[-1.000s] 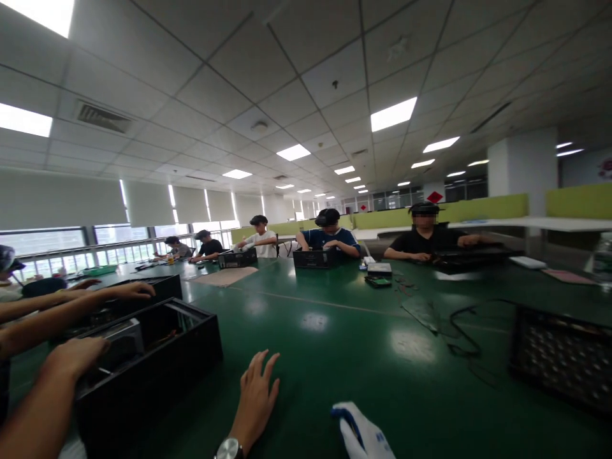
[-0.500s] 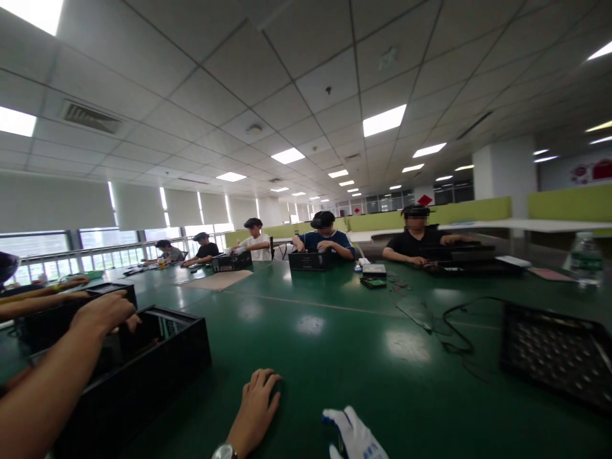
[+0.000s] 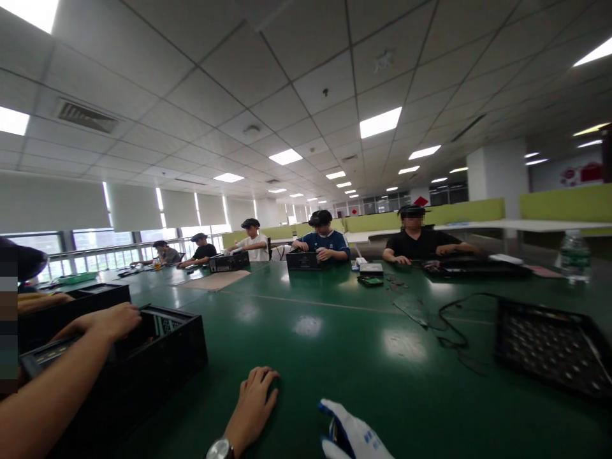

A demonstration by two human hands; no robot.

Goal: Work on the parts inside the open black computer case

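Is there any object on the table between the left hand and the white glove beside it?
Nothing visible. The left hand rests on the green table, and only bare tabletop shows between it and the white glove, which lies close to its right.

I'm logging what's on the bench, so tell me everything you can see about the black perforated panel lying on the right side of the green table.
The black perforated panel lies flat on the green table, at the right edge of the view, cut off by the frame. It looks like dark metal, with rows of small round holes across its face and a raised rim along its near left side. A thin black cable loops on the table just left of it; whether they touch is unclear. No hand touches it.
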